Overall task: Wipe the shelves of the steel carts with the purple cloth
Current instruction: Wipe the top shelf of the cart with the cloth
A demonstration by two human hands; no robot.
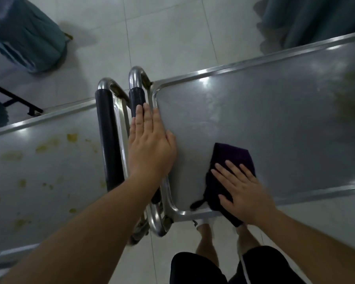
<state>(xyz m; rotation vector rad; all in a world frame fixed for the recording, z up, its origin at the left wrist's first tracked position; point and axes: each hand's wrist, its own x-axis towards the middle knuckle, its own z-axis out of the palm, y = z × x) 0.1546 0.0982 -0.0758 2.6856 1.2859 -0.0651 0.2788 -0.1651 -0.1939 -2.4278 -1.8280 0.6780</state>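
The floor (168, 35) is laid in large pale glossy tiles with thin grout lines, filling the upper middle of the frame and showing again along the bottom edge. In the upper left corner hangs a blue-green curtain (27, 37), its gathered hem reaching the tiles and casting a soft shadow to its right. A second curtain (312, 19) of the same colour hangs in the upper right corner. At the left edge a thin black metal bar (16, 99) slants down to a small foot on the floor. The light is dim and even.

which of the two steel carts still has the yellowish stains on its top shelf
The left cart: yellow-brown spots are scattered across its shelf. The right cart, where the right hand presses the purple cloth, shows only faint smears.
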